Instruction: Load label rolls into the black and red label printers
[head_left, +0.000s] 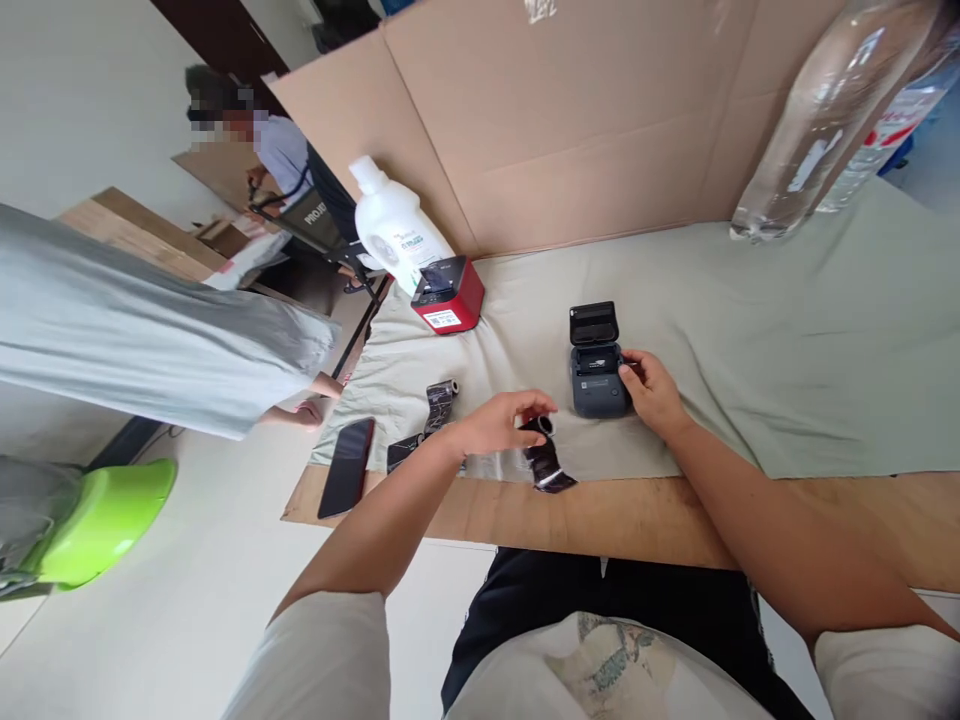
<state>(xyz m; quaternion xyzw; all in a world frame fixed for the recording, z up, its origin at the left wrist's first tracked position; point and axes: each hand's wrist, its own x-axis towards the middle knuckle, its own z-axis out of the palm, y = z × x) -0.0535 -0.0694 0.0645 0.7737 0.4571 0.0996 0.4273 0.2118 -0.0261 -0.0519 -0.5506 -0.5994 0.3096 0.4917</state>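
A small dark portable printer rests on the cloth with its black lid swung up. My right hand grips its right side, thumb near the front corner. My left hand has its fingers and thumb curled round the upper end of a black film roll, whose loose tail hangs toward the table's front edge. Left of that hand another black film roll lies on the cloth, with more black film beside it, partly behind my forearm.
A phone lies at the table's left corner. Behind are a red and black box-shaped device, a white jug and a cardboard panel. A large clear bottle stands at back right. People are at left, near a green basin.
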